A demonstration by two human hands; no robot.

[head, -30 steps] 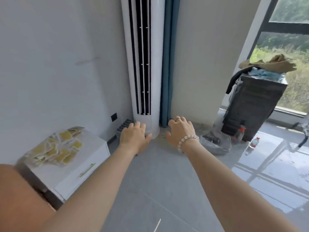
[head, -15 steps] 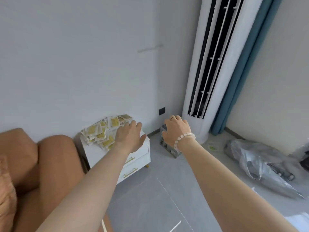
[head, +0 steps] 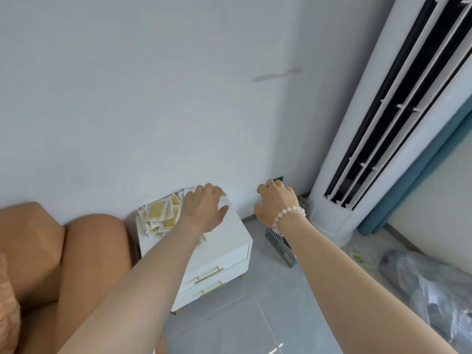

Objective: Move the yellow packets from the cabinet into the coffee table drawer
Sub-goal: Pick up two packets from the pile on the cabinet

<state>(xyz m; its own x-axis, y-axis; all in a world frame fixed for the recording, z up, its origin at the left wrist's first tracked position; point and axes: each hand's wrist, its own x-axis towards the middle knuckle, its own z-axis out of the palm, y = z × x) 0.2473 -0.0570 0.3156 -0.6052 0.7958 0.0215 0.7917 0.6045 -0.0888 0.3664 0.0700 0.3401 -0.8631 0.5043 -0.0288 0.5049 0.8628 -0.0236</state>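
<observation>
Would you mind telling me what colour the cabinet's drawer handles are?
Gold, on the white cabinet; the handles show best in the head view.

We see both our bare arms stretched forward, palms facing down. Our left hand (head: pixel 203 210) is spread loosely, fingers slightly curled and thumb held out to the side, holding nothing. Our right hand (head: pixel 277 203) is level with it and well apart, fingers relaxed and empty, with a ring on one finger and a pale bead bracelet around the wrist.
</observation>
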